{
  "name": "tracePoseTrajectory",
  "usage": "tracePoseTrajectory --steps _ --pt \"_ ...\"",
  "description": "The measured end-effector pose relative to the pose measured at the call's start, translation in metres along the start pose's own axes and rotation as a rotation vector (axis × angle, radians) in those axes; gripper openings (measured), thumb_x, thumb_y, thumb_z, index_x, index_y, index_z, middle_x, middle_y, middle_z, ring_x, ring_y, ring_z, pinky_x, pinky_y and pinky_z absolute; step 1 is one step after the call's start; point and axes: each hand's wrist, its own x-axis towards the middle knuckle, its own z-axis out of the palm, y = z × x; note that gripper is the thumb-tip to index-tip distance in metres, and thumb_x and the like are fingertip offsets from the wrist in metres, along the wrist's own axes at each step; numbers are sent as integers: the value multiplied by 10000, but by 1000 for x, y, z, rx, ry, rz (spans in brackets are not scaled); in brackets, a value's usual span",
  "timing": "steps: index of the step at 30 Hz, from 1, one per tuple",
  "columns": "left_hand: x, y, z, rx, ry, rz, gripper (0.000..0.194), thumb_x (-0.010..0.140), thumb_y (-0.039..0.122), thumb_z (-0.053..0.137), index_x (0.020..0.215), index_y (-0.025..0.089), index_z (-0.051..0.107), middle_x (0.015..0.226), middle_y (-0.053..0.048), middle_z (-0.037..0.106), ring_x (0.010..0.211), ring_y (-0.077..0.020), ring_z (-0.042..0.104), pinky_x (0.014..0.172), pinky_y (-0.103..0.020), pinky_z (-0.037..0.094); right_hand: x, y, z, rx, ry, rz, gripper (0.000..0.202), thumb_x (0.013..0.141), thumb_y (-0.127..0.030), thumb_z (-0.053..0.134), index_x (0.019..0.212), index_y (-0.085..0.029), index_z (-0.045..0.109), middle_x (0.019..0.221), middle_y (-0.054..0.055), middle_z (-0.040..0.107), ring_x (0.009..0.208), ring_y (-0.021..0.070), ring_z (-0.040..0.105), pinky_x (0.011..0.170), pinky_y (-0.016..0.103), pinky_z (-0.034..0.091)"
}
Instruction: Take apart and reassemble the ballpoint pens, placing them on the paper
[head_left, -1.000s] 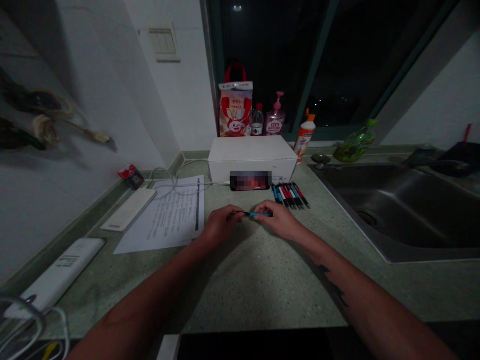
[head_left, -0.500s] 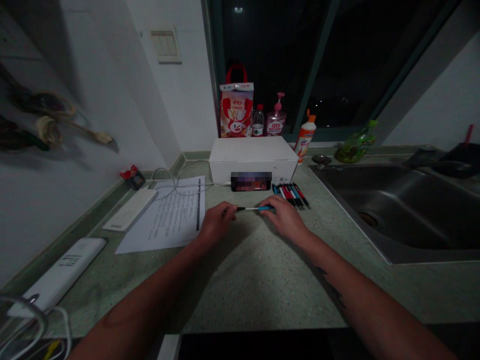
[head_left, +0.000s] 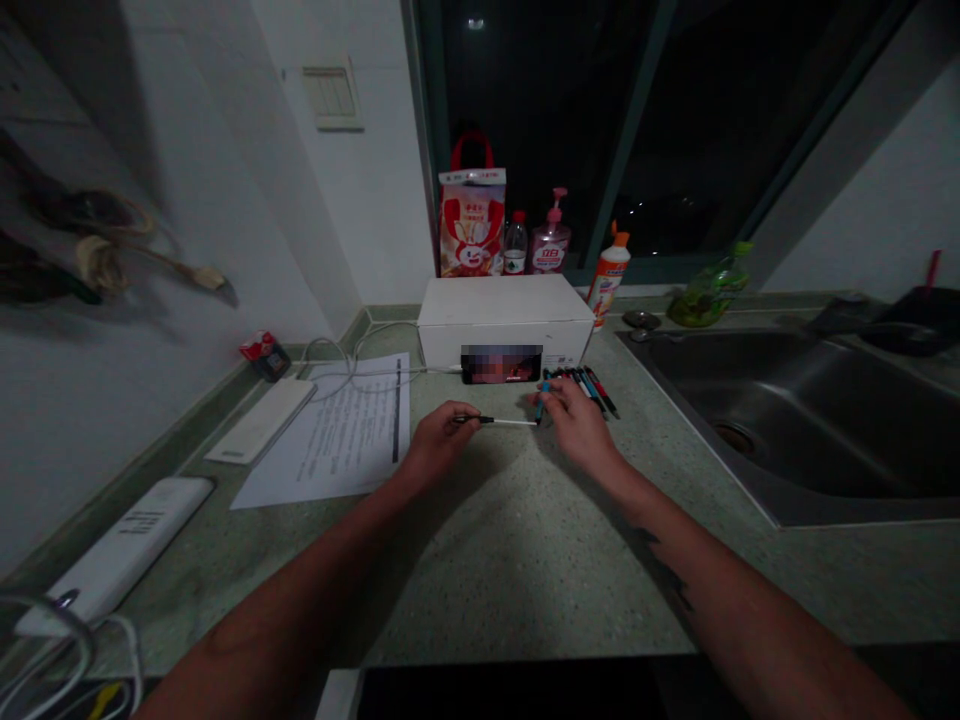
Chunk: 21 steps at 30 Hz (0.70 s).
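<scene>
Left hand pinches a black pen section; white refill between the hands; right hand pinches a blue barrel.

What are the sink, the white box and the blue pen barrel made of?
Sink: probably stainless steel, satin, from its grey, blurry shine. White box: likely cardboard, matte, with crisp straight edges. Blue pen barrel: perhaps plastic, from its blue colour; finish too small to tell.

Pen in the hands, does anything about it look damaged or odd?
Yes, it's in two pieces. The left hand holds the dark part with a bare white refill sticking out; the right hand holds the blue barrel at an angle to it. I can't make out any cracks.
</scene>
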Motion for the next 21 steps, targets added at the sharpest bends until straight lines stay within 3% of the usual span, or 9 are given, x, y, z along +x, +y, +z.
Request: tracePoseTrajectory --steps 5,9,11,14,17,21 --pt "-9 -2 6 69 -242 96 117 830 219 626 923 191 691 903 -36 745 813 -175 677 777 -307 537 4 9 4 178 -16 68 291 971 -475 513 1092 -218 578 1027 100 772 952 230 730 841 387 551" --pt "-15 0 9 277 -368 182 152 780 129 620 879 202 709 888 -43 719 808 -189 650 767 -322 520 0 2 2 -42 -70 -28 245 960 -410 583 1084 -217 670 1013 89 755 929 236 708 845 382 531" --pt "-16 1 9 370 -362 238 133 768 144 657 869 208 714 886 -50 708 834 -207 641 788 -342 515 -4 -5 0 -210 -144 -166 197 969 -345 597 1066 -227 721 1047 90 739 987 240 678 893 379 505" --pt "-14 -2 11 363 -254 242 170 783 220 708 952 205 715 929 -59 716 880 -219 652 820 -354 522 -8 -15 0 -414 -248 -359 181 973 -283 619 1084 -241 755 1029 85 716 1011 242 632 910 371 468" --pt "-10 -8 13 266 -163 97 263 820 260 702 1076 201 701 921 -45 742 812 -193 678 770 -329 538 -11 -24 3 -571 -276 -488 178 967 -244 638 1090 -257 767 1013 80 706 994 246 595 902 380 428" --pt "-6 -12 15 140 -215 -19 267 826 244 694 1091 217 710 896 -20 781 801 -193 712 755 -317 547 -14 -33 9 -650 -307 -612 193 958 -204 649 1097 -264 769 1015 72 705 997 254 562 902 391 397"
